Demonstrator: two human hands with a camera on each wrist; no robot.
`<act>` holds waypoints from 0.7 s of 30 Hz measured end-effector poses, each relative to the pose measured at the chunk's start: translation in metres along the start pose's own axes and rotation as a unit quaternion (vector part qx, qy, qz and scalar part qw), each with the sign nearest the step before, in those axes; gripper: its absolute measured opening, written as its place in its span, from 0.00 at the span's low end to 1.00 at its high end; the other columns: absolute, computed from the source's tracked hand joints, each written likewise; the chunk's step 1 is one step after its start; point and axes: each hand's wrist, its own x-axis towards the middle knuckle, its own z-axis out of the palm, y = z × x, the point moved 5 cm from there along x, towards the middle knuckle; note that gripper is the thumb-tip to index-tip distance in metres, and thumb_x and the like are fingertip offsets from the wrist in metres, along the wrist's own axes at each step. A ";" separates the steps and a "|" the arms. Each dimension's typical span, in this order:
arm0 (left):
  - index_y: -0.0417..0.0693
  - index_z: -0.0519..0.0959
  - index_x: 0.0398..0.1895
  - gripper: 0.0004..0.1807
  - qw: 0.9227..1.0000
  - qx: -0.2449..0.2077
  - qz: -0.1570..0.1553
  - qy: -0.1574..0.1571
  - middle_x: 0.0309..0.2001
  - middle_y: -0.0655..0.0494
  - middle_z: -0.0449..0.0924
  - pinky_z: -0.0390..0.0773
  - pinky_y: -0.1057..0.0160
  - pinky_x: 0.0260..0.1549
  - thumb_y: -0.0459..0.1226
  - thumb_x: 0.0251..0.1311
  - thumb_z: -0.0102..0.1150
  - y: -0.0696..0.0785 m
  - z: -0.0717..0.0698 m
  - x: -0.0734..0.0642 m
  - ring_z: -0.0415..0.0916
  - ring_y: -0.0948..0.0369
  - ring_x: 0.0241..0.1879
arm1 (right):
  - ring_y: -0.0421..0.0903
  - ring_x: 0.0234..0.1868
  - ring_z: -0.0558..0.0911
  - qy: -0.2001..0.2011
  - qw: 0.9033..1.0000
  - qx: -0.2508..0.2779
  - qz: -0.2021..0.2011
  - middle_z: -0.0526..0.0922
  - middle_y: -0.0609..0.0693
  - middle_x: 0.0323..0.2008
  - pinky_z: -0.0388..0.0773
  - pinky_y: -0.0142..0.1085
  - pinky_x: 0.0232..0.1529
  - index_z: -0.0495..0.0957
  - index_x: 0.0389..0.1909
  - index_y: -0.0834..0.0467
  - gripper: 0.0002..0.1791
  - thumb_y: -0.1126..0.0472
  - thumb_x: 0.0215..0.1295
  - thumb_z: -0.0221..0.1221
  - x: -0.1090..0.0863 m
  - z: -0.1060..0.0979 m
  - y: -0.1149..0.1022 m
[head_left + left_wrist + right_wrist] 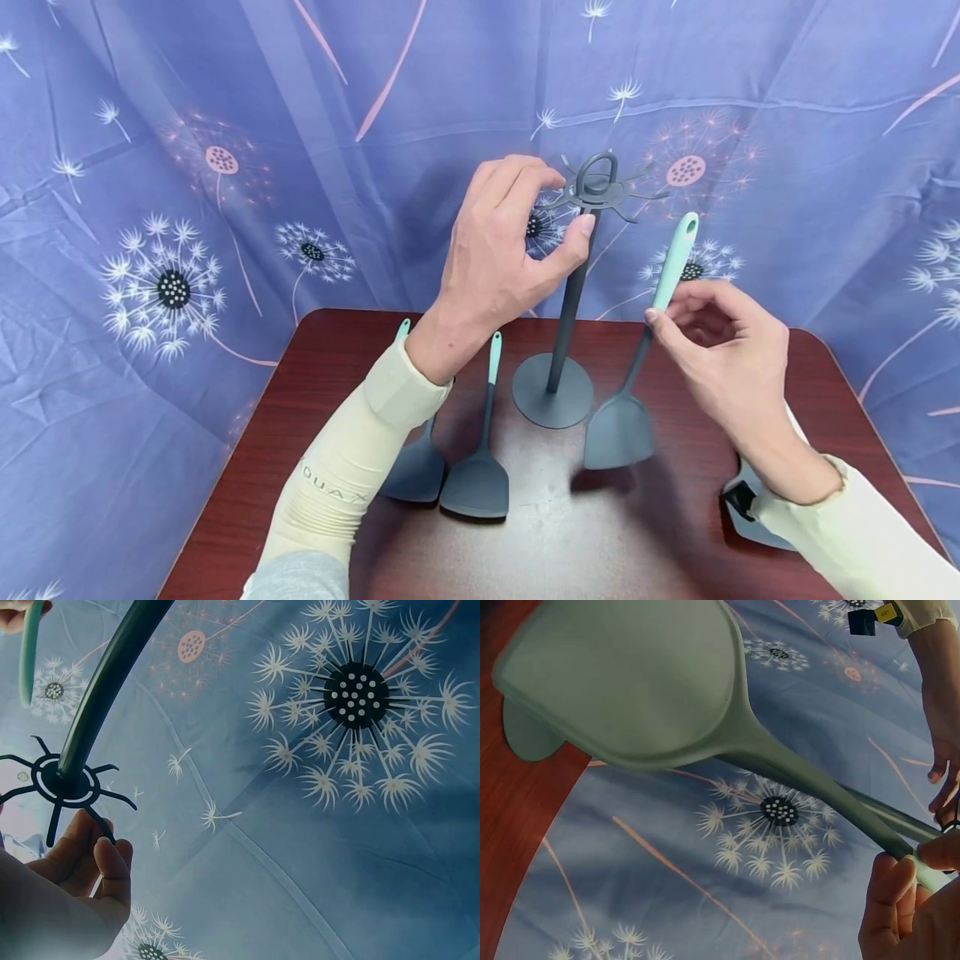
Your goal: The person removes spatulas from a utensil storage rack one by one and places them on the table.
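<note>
My right hand (723,354) pinches a grey turner (621,429) at the lower end of its mint-green handle (677,258). The turner is upright, its blade hanging above the table just right of the stand's round base. A dark grey utensil stand (572,317) rises mid-table, topped by a ring of curved hooks and a loop. Around the left side of that hook ring, my left hand (498,233) curls its index finger and thumb. From below, the left wrist view has its fingertips (112,859) right at one hook (100,823).
Two more grey turners lie on the left of the dark red table (555,542): one (476,487) nearer the stand, one (415,471) partly behind my left forearm. Another grey blade (765,533) shows under my right wrist. A blue dandelion-patterned curtain (390,208) hangs behind.
</note>
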 end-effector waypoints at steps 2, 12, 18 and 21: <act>0.41 0.84 0.45 0.21 1.000 -0.002 0.002 0.000 0.47 0.52 0.83 0.73 0.61 0.59 0.51 0.67 0.59 0.000 0.000 0.001 0.75 0.52 0.51 | 0.37 0.28 0.85 -0.003 1.000 -0.012 0.008 0.87 0.48 0.30 0.82 0.22 0.35 0.86 0.44 0.69 0.12 0.75 0.58 0.72 0.000 -0.002 0.004; 0.41 0.84 0.45 0.21 1.000 -0.003 0.003 0.006 0.46 0.52 0.83 0.72 0.61 0.59 0.51 0.67 0.60 0.001 0.000 0.001 0.75 0.52 0.51 | 0.33 0.26 0.85 -0.004 0.996 -0.077 0.046 0.86 0.42 0.28 0.81 0.20 0.36 0.87 0.41 0.62 0.11 0.70 0.58 0.75 0.001 -0.015 0.027; 0.41 0.84 0.45 0.21 1.000 -0.003 0.003 0.006 0.47 0.52 0.83 0.72 0.61 0.60 0.51 0.67 0.60 0.001 0.000 0.000 0.75 0.51 0.51 | 0.26 0.25 0.83 -0.012 0.988 -0.137 0.064 0.84 0.33 0.27 0.76 0.17 0.33 0.88 0.42 0.58 0.11 0.66 0.59 0.76 0.000 -0.021 0.045; 0.41 0.84 0.45 0.21 1.000 -0.003 0.001 0.004 0.47 0.52 0.83 0.72 0.61 0.60 0.51 0.67 0.59 0.000 0.000 0.000 0.75 0.51 0.51 | 0.24 0.26 0.83 -0.022 0.983 -0.165 0.070 0.84 0.31 0.27 0.74 0.17 0.31 0.89 0.42 0.55 0.11 0.63 0.60 0.76 -0.002 -0.025 0.054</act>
